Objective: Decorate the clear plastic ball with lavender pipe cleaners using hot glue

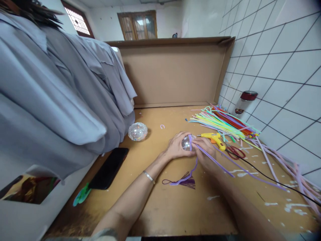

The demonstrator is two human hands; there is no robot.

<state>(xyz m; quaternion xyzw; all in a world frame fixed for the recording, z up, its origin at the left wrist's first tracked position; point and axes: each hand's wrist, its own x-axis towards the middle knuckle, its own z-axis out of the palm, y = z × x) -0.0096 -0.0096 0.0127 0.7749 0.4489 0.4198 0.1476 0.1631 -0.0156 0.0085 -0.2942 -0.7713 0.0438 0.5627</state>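
Note:
My left hand [178, 146] is wrapped around a small clear plastic ball [186, 143] above the table. A purple pipe cleaner [213, 160] crosses the ball's surface, and its long ends trail off to the right. The fingers of my right hand [205, 152] pinch this pipe cleaner against the ball's right side. One purple length hangs down toward a dark purple tassel [188, 181] with a cord loop, lying just below my hands. Beyond my right hand lies a yellow glue gun [213, 138], its nozzle pointing left toward the ball.
Bundles of coloured pipe cleaners [225, 122] lie at the back right, near a lidded jar [243, 103]. Red-handled scissors [235, 152] rest beside the glue gun's cord. A faceted clear bowl [137, 131] and a black phone [109, 168] lie left. Grey cloth [75, 90] hangs over the left side.

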